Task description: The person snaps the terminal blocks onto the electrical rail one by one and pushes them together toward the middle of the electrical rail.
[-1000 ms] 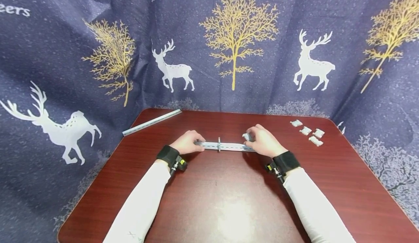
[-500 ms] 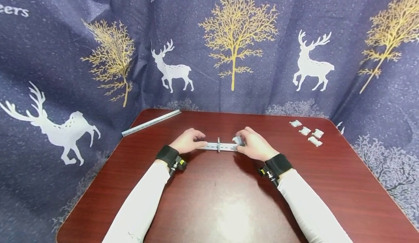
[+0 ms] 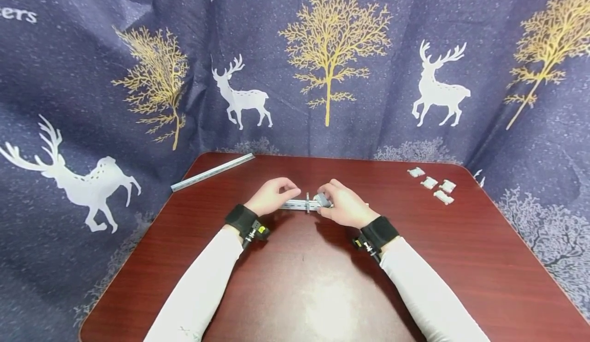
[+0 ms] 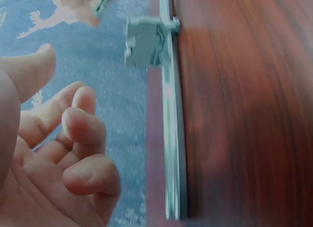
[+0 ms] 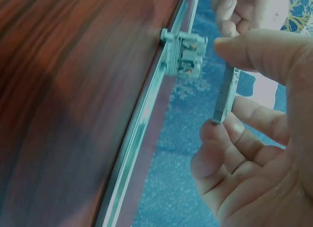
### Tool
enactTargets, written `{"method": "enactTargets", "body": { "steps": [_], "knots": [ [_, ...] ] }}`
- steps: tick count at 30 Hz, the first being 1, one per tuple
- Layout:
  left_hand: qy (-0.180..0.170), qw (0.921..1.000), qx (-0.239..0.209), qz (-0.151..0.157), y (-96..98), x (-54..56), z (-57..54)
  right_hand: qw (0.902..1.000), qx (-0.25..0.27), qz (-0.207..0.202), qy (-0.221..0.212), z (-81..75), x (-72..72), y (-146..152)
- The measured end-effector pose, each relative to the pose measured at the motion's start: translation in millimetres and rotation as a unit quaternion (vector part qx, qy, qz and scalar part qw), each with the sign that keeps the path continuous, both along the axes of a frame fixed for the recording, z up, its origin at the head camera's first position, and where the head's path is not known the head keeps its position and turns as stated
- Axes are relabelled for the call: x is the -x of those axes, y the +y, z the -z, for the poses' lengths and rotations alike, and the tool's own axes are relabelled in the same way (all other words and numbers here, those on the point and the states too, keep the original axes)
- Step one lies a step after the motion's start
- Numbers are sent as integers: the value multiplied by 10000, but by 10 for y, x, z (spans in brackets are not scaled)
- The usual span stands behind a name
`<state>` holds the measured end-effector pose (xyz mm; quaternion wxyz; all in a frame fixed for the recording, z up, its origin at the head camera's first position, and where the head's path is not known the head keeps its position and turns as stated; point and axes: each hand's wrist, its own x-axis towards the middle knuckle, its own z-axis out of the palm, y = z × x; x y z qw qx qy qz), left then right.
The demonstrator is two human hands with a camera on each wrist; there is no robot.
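Observation:
A slotted metal DIN rail (image 3: pixel 291 205) lies crosswise on the table, with one grey terminal block (image 5: pixel 186 55) standing mounted on it. My right hand (image 3: pixel 344 205) pinches a second grey terminal block (image 5: pixel 225 97) between thumb and fingers, just right of the mounted one. In the right wrist view this held block is apart from the rail. Over the rail's left part, my left hand (image 3: pixel 272 196) has its fingers loosely bent and holds nothing; the left wrist view shows a gap between that hand and the rail (image 4: pixel 171 139).
Several loose terminal blocks (image 3: pixel 429 183) lie at the back right of the brown wooden table (image 3: pixel 295 291). Another DIN rail (image 3: pixel 212 172) rests slantwise at the back left. A dark blue printed curtain (image 3: pixel 369 101) hangs behind the table.
My right hand has moved left along the rail with its terminal block, close to the mounted one. The left hand has let go of the rail's left end and shifted slightly right.

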<state>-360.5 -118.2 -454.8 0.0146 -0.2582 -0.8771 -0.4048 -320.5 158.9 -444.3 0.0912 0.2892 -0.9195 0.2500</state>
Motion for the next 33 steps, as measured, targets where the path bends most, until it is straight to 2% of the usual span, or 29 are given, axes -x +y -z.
{"method": "enactTargets", "body": {
  "steps": [7, 16, 27, 33],
  "knots": [
    [-325, 9991, -15, 285, 103, -46, -14, 9999, 67, -125, -72, -23, -41, -118],
    [-741, 9966, 67, 351, 145, -88, -2, 9997, 53, -228, 15, -55, -106, -190],
    [-780, 9952, -28, 582, 161, -113, -3, 9986, 5, -424, 310, -12, -94, -202],
    [-864, 9947, -40, 547, 166, -127, -3, 9992, -3, -387, 109, -31, -110, -201]
  ]
}}
